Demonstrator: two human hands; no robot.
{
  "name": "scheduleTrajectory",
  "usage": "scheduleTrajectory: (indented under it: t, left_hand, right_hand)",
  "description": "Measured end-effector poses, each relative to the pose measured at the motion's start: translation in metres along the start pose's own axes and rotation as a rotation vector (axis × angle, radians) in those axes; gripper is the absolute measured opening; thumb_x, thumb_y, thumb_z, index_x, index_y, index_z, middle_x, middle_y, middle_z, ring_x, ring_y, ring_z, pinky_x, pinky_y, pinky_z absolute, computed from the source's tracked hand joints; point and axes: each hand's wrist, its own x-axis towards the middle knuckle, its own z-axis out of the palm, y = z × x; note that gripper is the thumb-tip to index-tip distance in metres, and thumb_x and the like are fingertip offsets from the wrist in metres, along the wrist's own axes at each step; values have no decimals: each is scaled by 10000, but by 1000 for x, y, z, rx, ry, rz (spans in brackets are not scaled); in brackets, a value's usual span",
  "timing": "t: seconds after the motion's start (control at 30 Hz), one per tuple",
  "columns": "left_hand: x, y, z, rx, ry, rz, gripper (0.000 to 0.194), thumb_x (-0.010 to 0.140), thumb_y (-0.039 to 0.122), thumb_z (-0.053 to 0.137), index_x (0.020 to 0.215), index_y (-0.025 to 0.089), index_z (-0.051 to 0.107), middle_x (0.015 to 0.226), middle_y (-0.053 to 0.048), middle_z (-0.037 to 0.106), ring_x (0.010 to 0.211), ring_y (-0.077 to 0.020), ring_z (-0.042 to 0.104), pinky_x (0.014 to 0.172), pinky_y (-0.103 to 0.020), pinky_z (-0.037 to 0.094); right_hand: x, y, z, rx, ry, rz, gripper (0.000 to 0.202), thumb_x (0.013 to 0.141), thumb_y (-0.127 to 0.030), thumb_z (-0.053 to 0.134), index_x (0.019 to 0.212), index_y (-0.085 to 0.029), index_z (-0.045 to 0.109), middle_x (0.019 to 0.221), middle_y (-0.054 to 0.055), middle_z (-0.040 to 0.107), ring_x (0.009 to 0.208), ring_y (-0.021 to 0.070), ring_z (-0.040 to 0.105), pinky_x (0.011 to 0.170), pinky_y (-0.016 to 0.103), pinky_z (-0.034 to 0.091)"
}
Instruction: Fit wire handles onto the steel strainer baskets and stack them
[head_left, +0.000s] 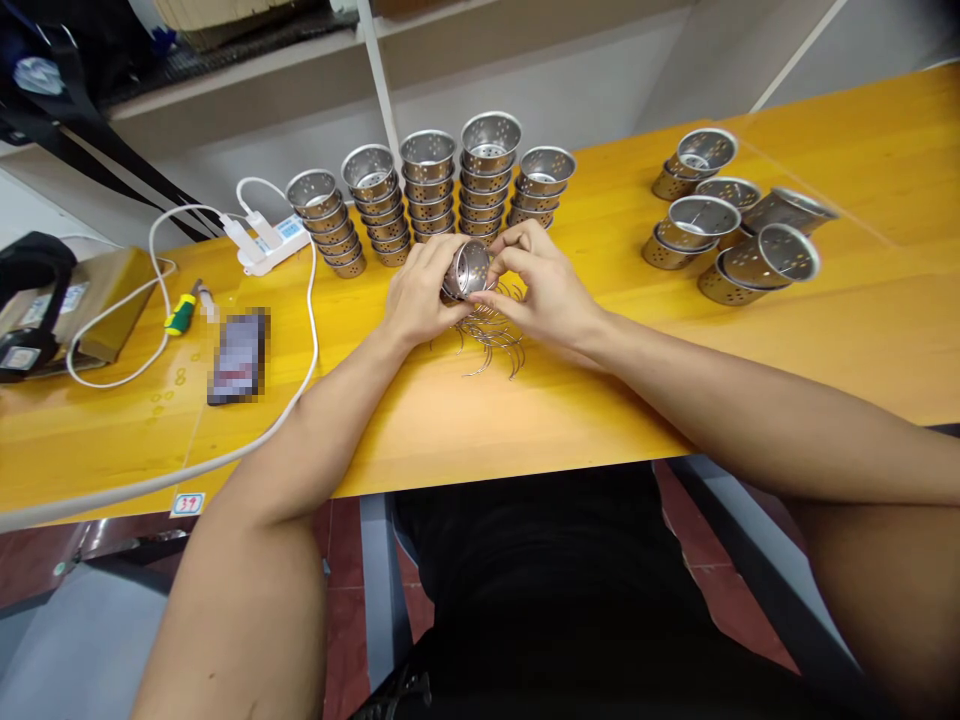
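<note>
My left hand (425,292) is wrapped round a perforated metal cup (471,268), tilted with its mouth toward me. At the cup's right rim, my right hand (541,283) pinches with thumb and index finger. What lies in that pinch is too small to make out, though it could be a thin wire at the rim. Below both hands a loose pile of curved metal wires (495,338) lies on the yellow table (585,420). Just behind my hands stand several stacks of like cups, one of them the tall middle stack (487,170).
Loose and nested cups (769,258) stand at the right. On the left are a white power strip (274,245) with cables, a green-yellow screwdriver (180,314), a blurred phone (238,358) and a cardboard box (112,310). A white cable (300,395) runs near my left forearm.
</note>
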Motion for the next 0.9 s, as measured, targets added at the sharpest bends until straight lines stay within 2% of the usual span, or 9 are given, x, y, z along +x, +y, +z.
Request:
scheduleTrajectory:
  t: [0.13,0.2,0.4,0.5,0.57,0.63,0.7,0.77,0.9]
  left_hand:
    - [-1,-4,0,-1,21,-48,985,1039,907,889,1761,270,683,1803,-189,767,1616,-467,755,1434,-625,618]
    - [-1,-10,1,-2,42,-76,991,1004,861,939,1759,274,679,1789,-187,770,1629,-473,750,1434,-634,624]
    - [-2,-13,1,-16,46,-146,988,970,791,987,1745,266,671,1735,-184,798,1637,-466,770,1349,-580,687]
    - [-3,-6,0,-23,34,-135,984,976,847,970,1716,259,695,1690,-184,817,1595,-460,798,1298,-549,707]
    - [-3,-1,0,-29,14,-109,1020,969,921,953,1700,251,708,1662,-189,825,1560,-461,813,1272,-537,714]
    - [-3,3,2,-39,-15,-74,1059,967,986,925,1695,246,712,1644,-196,824,1532,-465,821,1259,-541,718]
    - [-3,5,5,-59,-33,-35,1061,991,1014,889,1698,246,704,1633,-200,817,1519,-465,821,1273,-560,715]
    - [-2,2,10,-93,-33,7,1059,1023,1018,856,1729,250,674,1656,-206,795,1548,-468,803,1329,-593,694]
    - [-1,-22,26,-169,6,68,1297,953,1099,874,1873,260,508,1818,-253,676,1722,-502,693,1497,-683,581]
  right_hand:
    - [2,10,-4,-41,137,36,521,1123,-863,906,1232,-355,861,1515,183,735,1512,506,705,1378,861,623]
    - [3,21,-10,-52,149,58,543,1133,-880,881,1278,-358,866,1498,185,736,1494,504,715,1340,860,657]
    - [-3,47,-24,-16,-219,42,701,1065,-995,879,1145,-299,866,1282,162,768,1229,448,802,1233,802,715]
    - [-4,38,-21,31,-223,62,840,1045,-999,893,1511,-301,859,1488,199,782,1319,474,799,1253,791,705]
    - [-3,28,-16,89,-165,60,1077,1027,-1018,897,1813,-306,706,1710,230,723,1470,509,770,1290,784,690]
    - [0,18,-11,130,-138,42,1197,1021,-1038,884,1929,-311,602,1817,236,674,1587,532,728,1334,782,667]
    - [2,10,-7,133,-132,27,1155,1028,-1044,866,1896,-313,650,1781,221,710,1615,536,720,1356,784,653]
    - [4,5,-7,111,-120,19,1073,1023,-1047,859,1793,-308,746,1659,202,779,1533,522,762,1309,773,682]
    - [16,7,-35,24,-39,47,977,992,-1012,916,1672,-317,817,1547,179,826,1335,460,802,1182,698,724]
